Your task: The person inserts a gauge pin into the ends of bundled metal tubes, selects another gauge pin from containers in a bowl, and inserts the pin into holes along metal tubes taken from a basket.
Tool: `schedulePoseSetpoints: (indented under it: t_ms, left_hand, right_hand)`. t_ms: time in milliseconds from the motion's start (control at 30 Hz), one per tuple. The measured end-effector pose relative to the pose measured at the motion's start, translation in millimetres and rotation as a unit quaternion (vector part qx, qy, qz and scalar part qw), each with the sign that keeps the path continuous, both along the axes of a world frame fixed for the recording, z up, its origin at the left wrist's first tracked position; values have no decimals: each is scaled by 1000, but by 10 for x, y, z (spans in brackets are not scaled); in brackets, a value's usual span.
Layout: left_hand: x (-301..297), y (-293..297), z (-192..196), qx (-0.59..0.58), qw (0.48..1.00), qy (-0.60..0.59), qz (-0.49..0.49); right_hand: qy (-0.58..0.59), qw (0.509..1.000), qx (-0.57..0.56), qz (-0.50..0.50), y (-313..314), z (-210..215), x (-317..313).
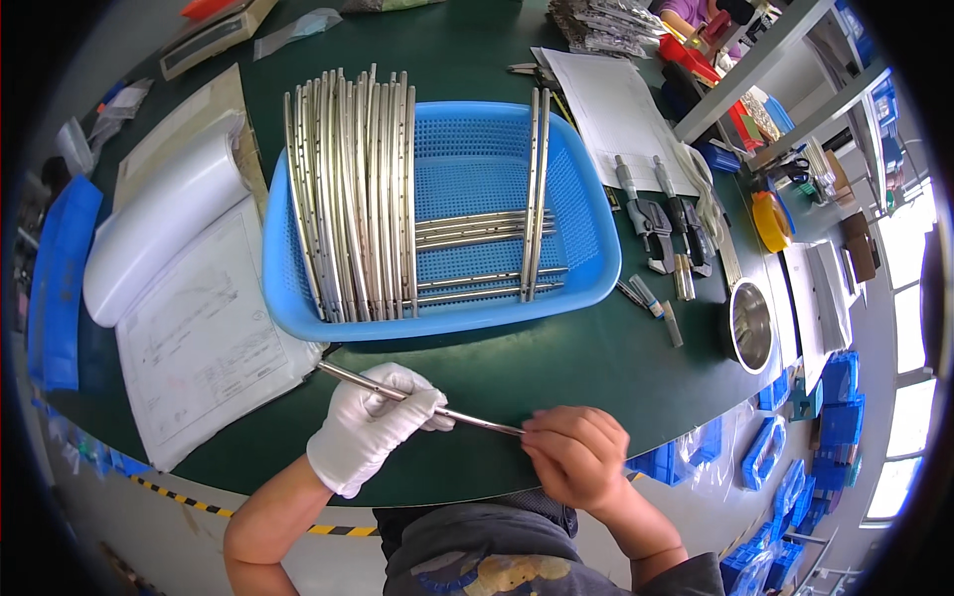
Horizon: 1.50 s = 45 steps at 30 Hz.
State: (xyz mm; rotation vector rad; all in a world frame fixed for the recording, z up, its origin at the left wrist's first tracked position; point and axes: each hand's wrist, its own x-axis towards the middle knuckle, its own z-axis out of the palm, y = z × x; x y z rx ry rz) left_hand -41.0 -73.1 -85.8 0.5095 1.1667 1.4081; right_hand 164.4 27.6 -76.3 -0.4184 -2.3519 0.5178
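A thin shiny metal rod [471, 420] with small holes lies across both hands, above the near edge of the green table. My left hand [370, 422], in a white glove, is closed around it, and the rod's left end sticks out past the glove. At the rod's right end, my bare right hand [579, 450] pinches the tip, which its fingers hide. Just beyond stands a blue plastic basket [477, 321]. Many similar metal rods [358, 199] lean side by side in its left part; two more rods [535, 199] lean at the right, over several lying crosswise.
Drawing sheets [214, 343] lie left of the basket. To the right are two micrometers [654, 233], marker pens [648, 296], a steel bowl [751, 326] and white paper [606, 109]. A scale [214, 38] stands far left. Another person [686, 12] sits at the far right.
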Motion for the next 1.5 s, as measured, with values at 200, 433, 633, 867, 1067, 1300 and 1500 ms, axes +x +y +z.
schedulePoseSetpoints:
  t_ms: [200, 433, 633, 867, 1067, 1300, 1500]
  left_hand:
    - [5, 13, 4, -5, 1000, -14, -13]
    - [15, 22, 8, 7, 999, -17, -26]
    - [0, 8, -6, 1, 999, -28, -28]
    - [1, 38, -6, 14, 999, -4, -42]
    - [2, 66, -23, 8, 999, -3, -35]
    - [26, 39, 1, 21, 999, -27, -30]
    - [45, 59, -3, 7, 998, -16, -61]
  right_hand:
    - [51, 996, -60, 39, 22, 146, -81]
    - [47, 996, -71, 37, 40, 18, -155]
    - [42, 998, 5, 54, 3, 29, -201]
    - [-13, 997, 60, 35, 85, 9, -273]
    - [37, 998, 42, 33, -9, 190, -247]
    - [58, 996, -38, 61, 19, 23, -448]
    - [58, 997, 10, 51, 37, -6, -476]
